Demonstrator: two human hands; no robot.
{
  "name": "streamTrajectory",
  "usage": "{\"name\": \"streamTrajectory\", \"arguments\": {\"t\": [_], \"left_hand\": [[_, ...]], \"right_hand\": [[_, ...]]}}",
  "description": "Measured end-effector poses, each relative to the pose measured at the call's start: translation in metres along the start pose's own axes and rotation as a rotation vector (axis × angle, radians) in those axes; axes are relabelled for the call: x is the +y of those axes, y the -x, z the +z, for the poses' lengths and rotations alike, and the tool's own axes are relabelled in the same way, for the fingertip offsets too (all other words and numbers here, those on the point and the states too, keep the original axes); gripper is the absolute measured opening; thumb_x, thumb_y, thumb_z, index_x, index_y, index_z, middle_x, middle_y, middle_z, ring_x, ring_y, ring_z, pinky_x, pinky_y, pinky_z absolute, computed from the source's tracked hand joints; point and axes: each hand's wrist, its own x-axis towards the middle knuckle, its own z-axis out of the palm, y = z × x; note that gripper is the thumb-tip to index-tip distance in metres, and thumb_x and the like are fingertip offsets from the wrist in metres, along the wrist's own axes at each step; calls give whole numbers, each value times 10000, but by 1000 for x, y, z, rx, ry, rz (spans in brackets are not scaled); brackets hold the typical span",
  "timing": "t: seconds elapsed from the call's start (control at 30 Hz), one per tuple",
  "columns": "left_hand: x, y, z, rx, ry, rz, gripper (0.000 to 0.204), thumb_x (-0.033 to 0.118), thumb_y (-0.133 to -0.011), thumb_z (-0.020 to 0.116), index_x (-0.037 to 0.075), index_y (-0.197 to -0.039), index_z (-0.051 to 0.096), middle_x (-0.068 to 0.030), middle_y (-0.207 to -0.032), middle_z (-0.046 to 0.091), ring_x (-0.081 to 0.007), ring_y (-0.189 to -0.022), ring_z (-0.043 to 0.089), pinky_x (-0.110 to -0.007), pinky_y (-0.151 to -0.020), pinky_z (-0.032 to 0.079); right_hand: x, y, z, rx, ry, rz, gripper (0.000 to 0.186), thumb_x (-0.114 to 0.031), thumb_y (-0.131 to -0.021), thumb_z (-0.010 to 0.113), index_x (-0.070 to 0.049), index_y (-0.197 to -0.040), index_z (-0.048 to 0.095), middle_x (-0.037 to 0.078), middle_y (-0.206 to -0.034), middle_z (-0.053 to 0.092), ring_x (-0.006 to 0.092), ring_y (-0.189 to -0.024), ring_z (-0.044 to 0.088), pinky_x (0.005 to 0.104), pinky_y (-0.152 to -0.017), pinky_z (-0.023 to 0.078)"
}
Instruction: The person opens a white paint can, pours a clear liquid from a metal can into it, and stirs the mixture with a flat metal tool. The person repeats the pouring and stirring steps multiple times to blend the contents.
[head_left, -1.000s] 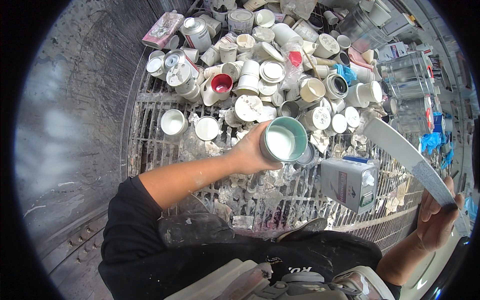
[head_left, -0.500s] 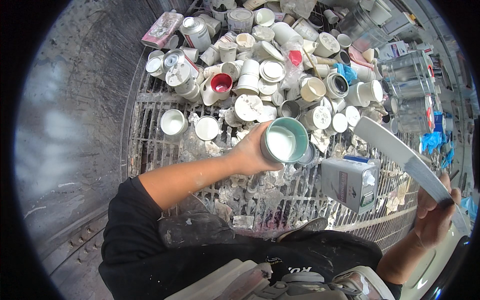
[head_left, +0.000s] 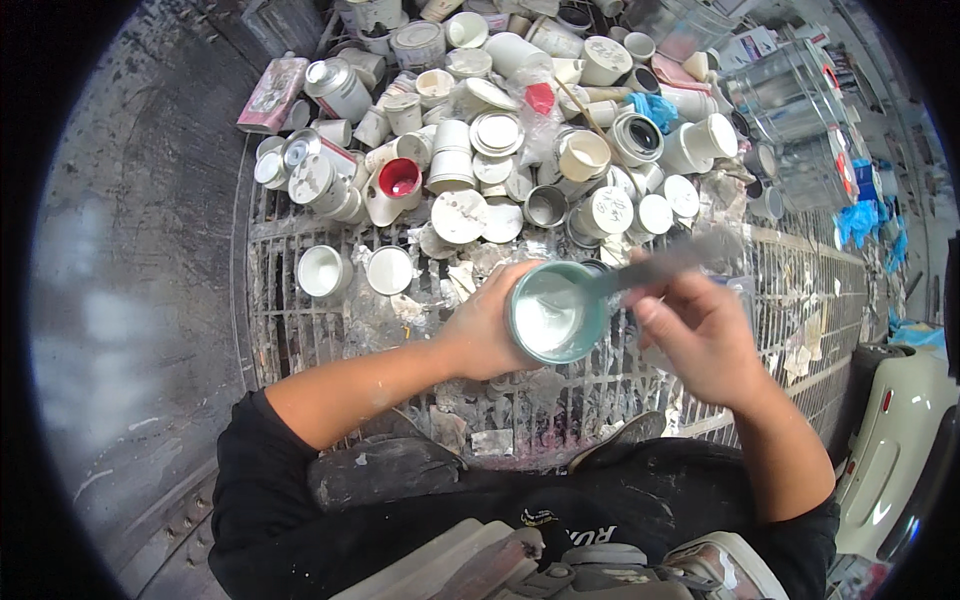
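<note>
My left hand (head_left: 487, 328) is closed around a teal cup (head_left: 594, 330) from its left side. White liquid (head_left: 548, 318), like paint, lies inside, and the cup's mouth faces up. My right hand (head_left: 705, 345) is just right of the cup, its fingers closed on a long flat stirring stick (head_left: 665, 268). The stick is smeared by motion; one end reaches over the cup's right rim, the other points up to the right. How deep its tip goes in cannot be made out.
Beyond the cup, used cups and cans pile up on a paint-caked floor grating (head_left: 800, 300). A white cup (head_left: 322, 272) and a round white lid (head_left: 389, 270) lie on the left. A cup with red inside (head_left: 400, 178) tilts in the pile. A pale car body panel (head_left: 895, 440) stands right.
My right hand has come in from the far right with the stick, bringing it to the cup. It now covers most of the metal can. My left hand still holds the cup, slightly further left.
</note>
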Motion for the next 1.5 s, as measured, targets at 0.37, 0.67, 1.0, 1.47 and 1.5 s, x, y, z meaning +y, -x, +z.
{"name": "streamTrajectory", "arguments": {"t": [0.37,0.67,1.0,1.47,1.5], "left_hand": [[-16,4,-14,-16,179,-142,1146,209,-645,1013,91,-1578,360,-157,-1502,527,-300,-1416,528,-446,-1219,400],[-11,5,-17,-4,73,-229,1084,244,-659,1008,54,-1545,411,-149,-1480,583,-275,-1363,587,-433,-1173,457],[5,2,-16,18,-24,-162,927,237,-679,999,40,-1454,530,-133,-1345,683,-246,-1227,672,-411,-1080,533],[1,7,-13,25,52,-104,1110,224,-671,1004,74,-1567,367,-152,-1479,561,-287,-1383,561,-450,-1194,433],[0,7,-11,26,38,-96,1116,229,-671,1006,79,-1570,362,-151,-1482,555,-286,-1387,556,-449,-1195,432]], "right_hand": [[139,133,-151,14,854,990,460,-193,-877,839,48,-1247,709,209,-1058,770,217,-1009,740,391,-903,569],[350,121,-39,610,129,227,632,-206,-836,916,44,-1346,638,163,-1306,687,288,-1191,636,424,-1035,501],[350,104,-40,877,489,56,1138,-307,-720,985,67,-1546,296,266,-1457,464,391,-1334,499,479,-1162,375],[177,91,-87,484,272,-291,1414,-650,-704,905,100,-1629,142,191,-1458,532,297,-1333,551,430,-1184,404],[165,87,-85,442,253,-336,1449,-648,-695,911,101,-1633,100,186,-1449,538,295,-1322,559,430,-1181,409]]}}
